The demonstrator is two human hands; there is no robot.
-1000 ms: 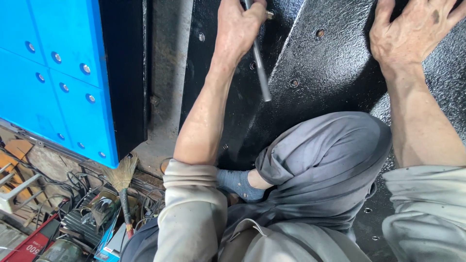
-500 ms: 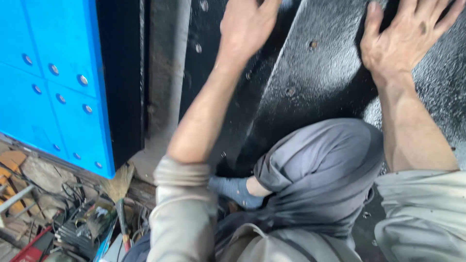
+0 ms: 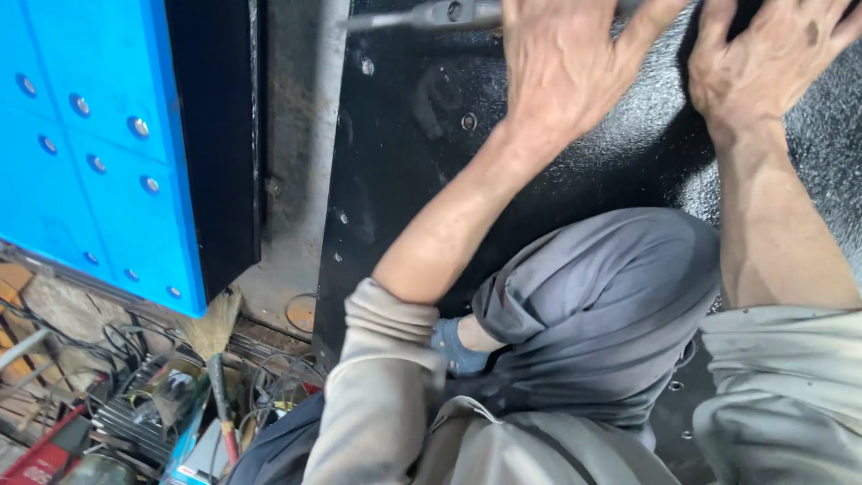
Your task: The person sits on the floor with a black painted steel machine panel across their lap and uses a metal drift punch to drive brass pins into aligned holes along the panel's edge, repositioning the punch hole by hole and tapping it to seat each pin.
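The left hand [image 3: 575, 72] sits at twelve o'clock in the view, fingers wrapped round a grey metal tool [image 3: 431, 15] whose shaft runs out toward eleven o'clock along the top edge; the grip itself is partly cut off by the frame. The right hand [image 3: 763, 63], at one o'clock, lies spread wide and flat on the black painted metal panel [image 3: 404, 180], holding nothing. That panel has a rough, glossy coat and a few small bolt holes (one just below the tool). Both forearms are bare, with pale rolled sleeves [image 3: 386, 359] lower down, and a bent knee in grey trousers [image 3: 611, 305] fills the middle toward five o'clock, a blue sock [image 3: 453, 346] showing beside it.

At nine o'clock stands a bright blue panel [image 3: 81, 135] with rows of round silver rivets, its edge black. At seven o'clock the floor carries a tangle of cables [image 3: 135, 395], a straw broom [image 3: 215, 341] and a small blue box [image 3: 193, 449] near a red-edged case; its label is too small to tell.
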